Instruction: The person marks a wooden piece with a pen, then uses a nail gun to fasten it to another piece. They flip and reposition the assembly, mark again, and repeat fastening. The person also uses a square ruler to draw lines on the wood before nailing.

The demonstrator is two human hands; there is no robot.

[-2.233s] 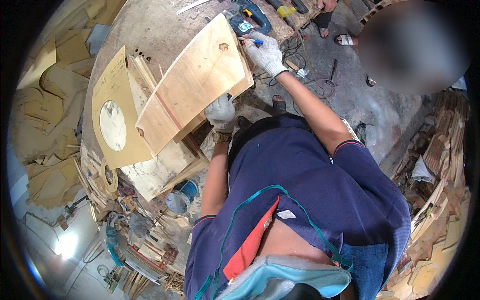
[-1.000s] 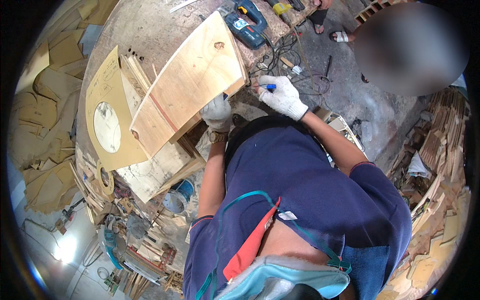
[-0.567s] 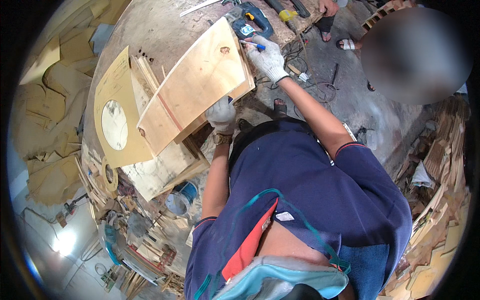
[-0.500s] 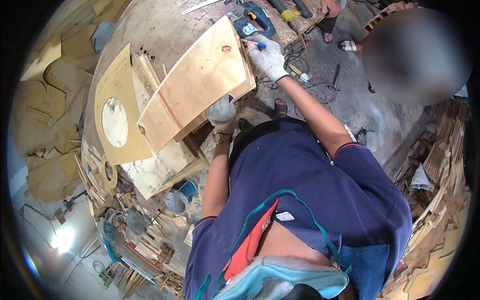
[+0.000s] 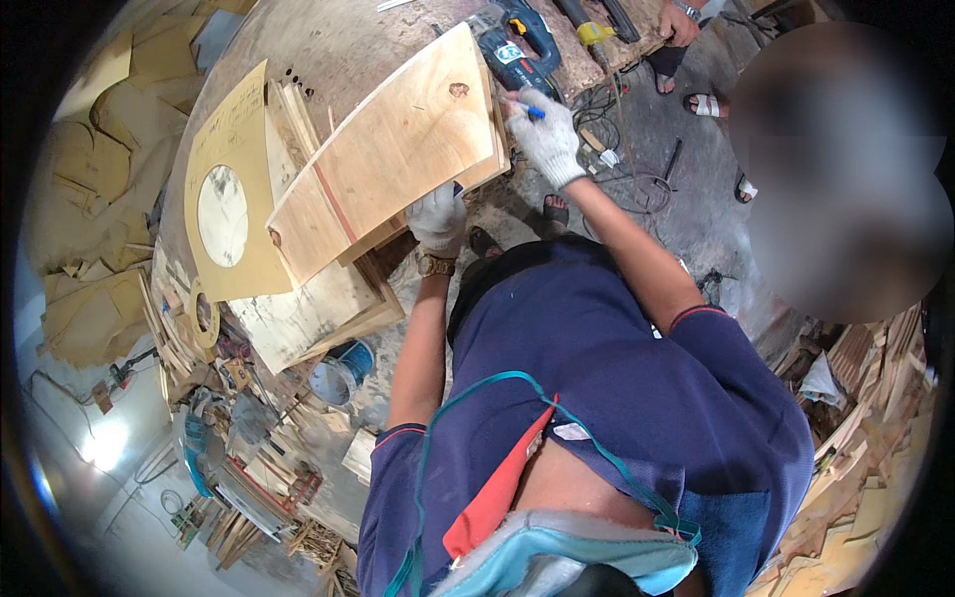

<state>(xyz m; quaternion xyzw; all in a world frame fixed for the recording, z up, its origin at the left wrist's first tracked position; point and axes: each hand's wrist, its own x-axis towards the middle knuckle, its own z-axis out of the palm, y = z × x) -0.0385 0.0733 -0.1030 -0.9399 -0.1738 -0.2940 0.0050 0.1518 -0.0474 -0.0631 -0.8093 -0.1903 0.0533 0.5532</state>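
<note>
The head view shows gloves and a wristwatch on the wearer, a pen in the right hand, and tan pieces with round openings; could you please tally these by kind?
White gloves: 2
Blue pen in the right hand: 1
Wristwatch: 1
Tan pieces, a large sheet and a small ring: 2
Total: 6

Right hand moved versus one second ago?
Yes: judged against the blue power tool, the right hand has moved closer to it, up and left.

Co-worker [image 5: 841,179] — blurred; pale strip [image 5: 394,5] — cropped at top.
</note>
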